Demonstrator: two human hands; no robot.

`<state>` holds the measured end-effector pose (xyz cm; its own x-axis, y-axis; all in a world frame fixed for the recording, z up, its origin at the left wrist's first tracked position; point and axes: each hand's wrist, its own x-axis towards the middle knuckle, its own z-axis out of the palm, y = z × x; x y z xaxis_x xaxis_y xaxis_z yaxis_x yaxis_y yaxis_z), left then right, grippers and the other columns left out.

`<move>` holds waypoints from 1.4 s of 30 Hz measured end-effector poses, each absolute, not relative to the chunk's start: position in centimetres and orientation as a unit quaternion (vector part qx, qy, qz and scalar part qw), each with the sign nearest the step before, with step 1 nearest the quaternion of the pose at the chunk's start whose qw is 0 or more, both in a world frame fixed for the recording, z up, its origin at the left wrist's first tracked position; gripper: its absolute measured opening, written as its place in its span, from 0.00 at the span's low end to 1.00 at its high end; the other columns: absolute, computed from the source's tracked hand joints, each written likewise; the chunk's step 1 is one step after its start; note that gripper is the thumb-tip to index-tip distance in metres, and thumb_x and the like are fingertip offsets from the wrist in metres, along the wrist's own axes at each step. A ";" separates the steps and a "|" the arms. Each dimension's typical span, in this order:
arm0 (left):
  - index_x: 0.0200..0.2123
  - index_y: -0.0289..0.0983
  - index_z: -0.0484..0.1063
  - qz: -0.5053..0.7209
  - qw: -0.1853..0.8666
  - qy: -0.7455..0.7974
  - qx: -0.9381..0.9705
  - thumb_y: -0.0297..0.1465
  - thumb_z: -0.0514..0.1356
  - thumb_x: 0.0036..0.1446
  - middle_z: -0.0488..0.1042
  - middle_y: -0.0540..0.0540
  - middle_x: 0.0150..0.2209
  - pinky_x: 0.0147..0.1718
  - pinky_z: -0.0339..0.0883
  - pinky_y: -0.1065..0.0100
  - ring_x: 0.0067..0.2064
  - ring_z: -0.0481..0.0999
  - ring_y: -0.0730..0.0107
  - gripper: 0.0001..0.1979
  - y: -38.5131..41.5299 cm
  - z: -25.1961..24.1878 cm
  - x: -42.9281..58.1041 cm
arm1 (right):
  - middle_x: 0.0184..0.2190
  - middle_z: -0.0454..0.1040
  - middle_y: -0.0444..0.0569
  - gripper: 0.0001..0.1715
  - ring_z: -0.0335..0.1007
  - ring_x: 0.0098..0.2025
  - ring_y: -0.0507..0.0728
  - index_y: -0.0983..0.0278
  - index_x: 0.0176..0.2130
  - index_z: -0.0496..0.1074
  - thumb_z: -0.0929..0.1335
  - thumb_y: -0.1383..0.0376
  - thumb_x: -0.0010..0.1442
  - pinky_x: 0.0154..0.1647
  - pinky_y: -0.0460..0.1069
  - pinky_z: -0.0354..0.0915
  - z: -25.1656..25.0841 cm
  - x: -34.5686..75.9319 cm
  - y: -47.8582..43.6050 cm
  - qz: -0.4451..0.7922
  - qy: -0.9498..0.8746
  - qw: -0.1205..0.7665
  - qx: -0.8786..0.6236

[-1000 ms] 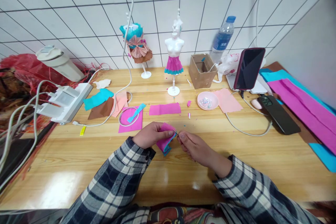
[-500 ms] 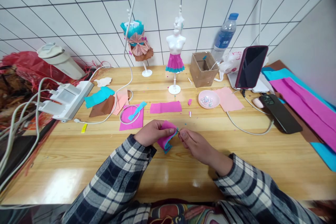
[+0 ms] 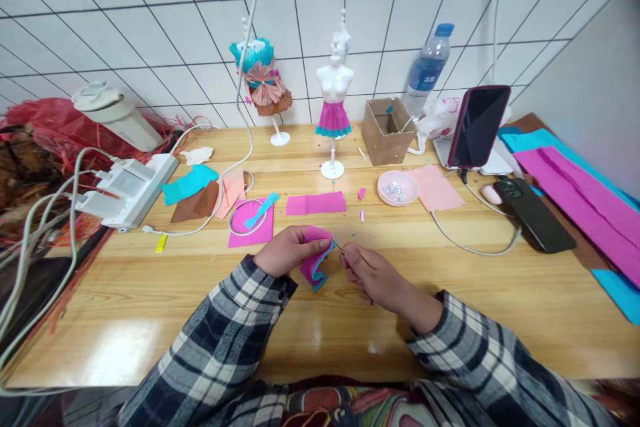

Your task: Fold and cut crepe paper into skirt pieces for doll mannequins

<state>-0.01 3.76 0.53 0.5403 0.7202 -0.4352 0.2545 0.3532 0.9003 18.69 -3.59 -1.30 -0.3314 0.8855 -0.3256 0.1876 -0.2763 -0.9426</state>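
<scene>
the left hand (image 3: 284, 251) has the thumb pressed on top of the magenta-and-blue paper (image 3: 311, 267), so fingers are clamped on it; the other fingertips are hidden underneath, cannot tell exact pos. this paper is just above the table (image 3: 345, 340), btw the two hands, w/ its curled blue edge facing right & down. the right hand (image 3: 377, 277) has thumb and index together on a thin dark tool (image 3: 338, 246); its rear pt is hidden in the palm, so the type is hard to say. the tip is at the paper's edge, but if it touches is too small to tell. behind, the dress form w/ magenta skirt (image 3: 333, 119) stands upright; the other dress form (image 3: 263, 83) is partly covered by the white cable (image 3: 237, 93). the contents of the pink bowl (image 3: 400, 202) are tiny, shiny, hard to make out. the cardboard box (image 3: 390, 147) shows its inside only partly. at right, the long magenta sheet (image 3: 583, 203) is cut off by the frame, as is the red bag (image 3: 40, 117) at left.
</scene>
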 end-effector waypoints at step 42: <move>0.37 0.32 0.79 0.130 0.736 0.379 0.546 0.43 0.69 0.43 0.78 0.47 0.31 0.32 0.64 0.71 0.30 0.71 0.72 0.21 3.7 0.4 -0.2 | 0.25 0.59 0.42 0.24 0.56 0.28 0.53 0.60 0.30 0.57 0.51 0.48 0.67 0.30 0.48 0.54 -1.7 18.5 -3.4 0.497 -0.660 0.290 -0.483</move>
